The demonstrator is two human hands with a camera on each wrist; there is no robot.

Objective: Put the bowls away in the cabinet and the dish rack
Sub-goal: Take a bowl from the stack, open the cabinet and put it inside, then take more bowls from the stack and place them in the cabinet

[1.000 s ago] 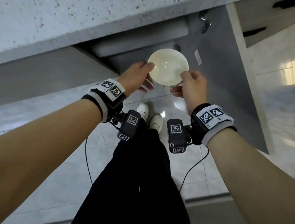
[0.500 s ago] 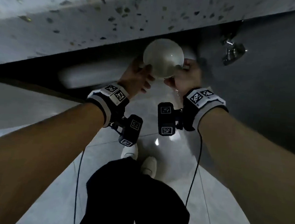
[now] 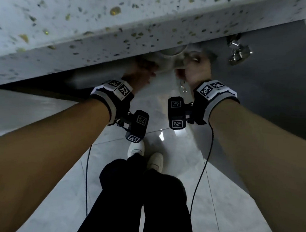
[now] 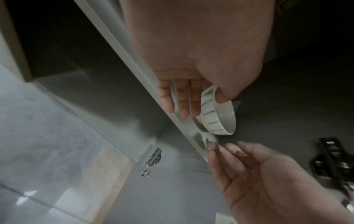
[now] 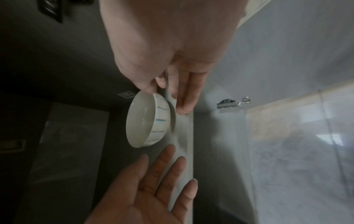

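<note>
The white bowl (image 5: 147, 119) with thin blue stripes on its outer wall stands upright on the pale shelf (image 5: 184, 136) inside the cabinet (image 4: 287, 91), under the speckled counter (image 3: 83, 18). Its foot rests on the shelf close to the front edge, and its mouth faces the dark cabinet interior.

Both grips are slack. The left hand (image 5: 145, 189) has its 4 fingers straight and spread, with the tips just beside the bowl's wall but apart from it. The right hand (image 4: 268, 181) is likewise flat and open, its fingertips (image 4: 210, 149) just short of the bowl's foot. Each wrist view shows its own thumb lying over the bowl's rim (whether skin touches the rim, I cannot tell), with the straight fingers alongside the shelf edge rather than wrapped around anything. Neither grip holds the bowl.

In the head view the bowl sits at 12 o'clock, half hidden by the counter's overhanging edge. The left hand is at its 9 o'clock and the right hand at its 3 o'clock. A metal hinge (image 3: 238, 51) hangs on the grey cabinet wall at 2 o'clock from the right hand, well apart from the bowl.

The counter edge closes in directly above both wrists. The way toward 6 o'clock is open, down to the glossy tiled floor (image 3: 165, 135) and the person's white shoes (image 3: 137, 147).
</note>
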